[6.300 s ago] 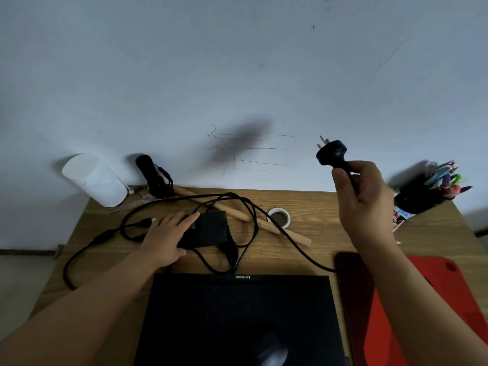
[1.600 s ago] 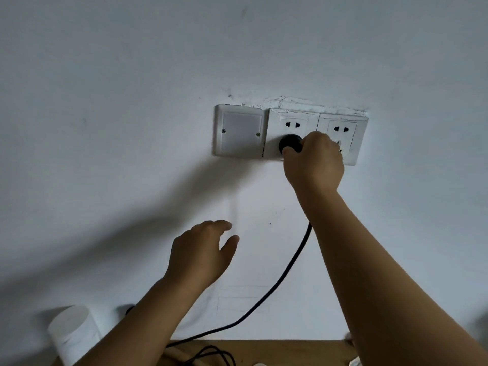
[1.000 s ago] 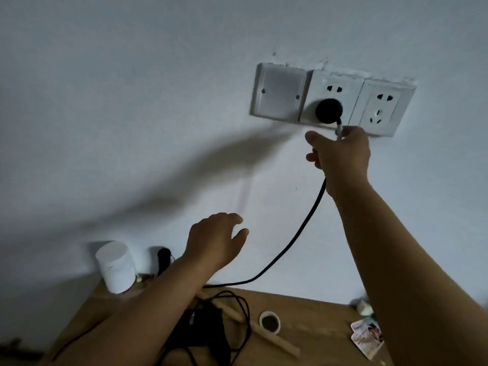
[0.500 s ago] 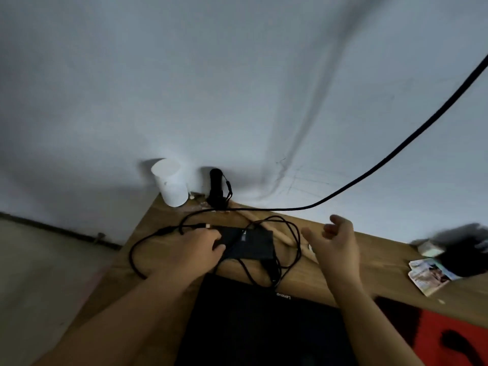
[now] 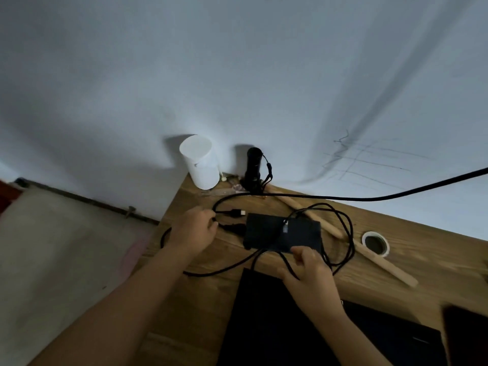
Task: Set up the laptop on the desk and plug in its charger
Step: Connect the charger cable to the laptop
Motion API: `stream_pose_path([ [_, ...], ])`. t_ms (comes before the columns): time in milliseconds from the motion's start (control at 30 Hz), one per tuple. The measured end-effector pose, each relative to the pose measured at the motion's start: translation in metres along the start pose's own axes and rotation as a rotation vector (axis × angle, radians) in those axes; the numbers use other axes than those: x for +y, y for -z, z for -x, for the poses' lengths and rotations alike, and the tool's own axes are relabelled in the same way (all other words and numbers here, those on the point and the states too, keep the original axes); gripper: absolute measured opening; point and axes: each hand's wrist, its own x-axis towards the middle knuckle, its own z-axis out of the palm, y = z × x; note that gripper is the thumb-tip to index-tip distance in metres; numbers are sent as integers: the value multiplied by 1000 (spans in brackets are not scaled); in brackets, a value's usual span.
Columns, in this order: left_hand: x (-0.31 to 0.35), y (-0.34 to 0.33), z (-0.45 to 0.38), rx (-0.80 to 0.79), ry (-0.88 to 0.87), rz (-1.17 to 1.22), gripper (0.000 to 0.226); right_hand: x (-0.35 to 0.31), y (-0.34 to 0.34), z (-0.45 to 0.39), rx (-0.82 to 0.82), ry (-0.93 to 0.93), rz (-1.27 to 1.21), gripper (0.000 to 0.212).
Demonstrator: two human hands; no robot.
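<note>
A closed black laptop [image 5: 277, 328] lies at the desk's near edge. Behind it sits the black charger brick [image 5: 280, 232] among loops of its cable. My left hand [image 5: 194, 232] pinches the thin charger cable just behind its small connector [image 5: 236, 213], left of the brick. At the brick's near right edge, my right hand [image 5: 310, 273] has its thumb on top and its fingers curled, with a cable loop running under them. The thick mains cable [image 5: 396, 196] rises off to the right along the wall; the plug and socket are out of view.
The wooden desk [image 5: 412, 249] stands against a white wall, with its left edge and the floor beside my left arm. A white cup [image 5: 202, 165] and a black flashlight [image 5: 253, 167] stand at the back corner. A wooden stick [image 5: 380, 262] and a tape roll [image 5: 375, 244] lie on the right.
My right hand left the plug in the wall socket and came down onto the brick. My view dropped from the socket to the desk. My left hand moved left to the cable by the connector.
</note>
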Motion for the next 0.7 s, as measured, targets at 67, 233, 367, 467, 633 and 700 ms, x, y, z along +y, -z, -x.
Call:
stream_pose_path([
  [67,2,-10,-15,-12,1,3,30,1,-4,2,-20,29,22,38],
  [233,-2,-29,-33,-43,32,-63,35,9,-8,10,-44,24,82,31],
  [367,-4,-20,-32,-18,-83,71,24,10,-11,13,-36,18,85,33],
  [467,-5,-5,-20,-77,-271,122,24,5,-15,14,-64,18,95,30],
  [633,-3,11,26,-237,-441,111,41,0,-28,16,-87,57,149,31],
  [700,-3,11,44,-228,-526,94,34,-2,-31,16,-103,64,170,29],
])
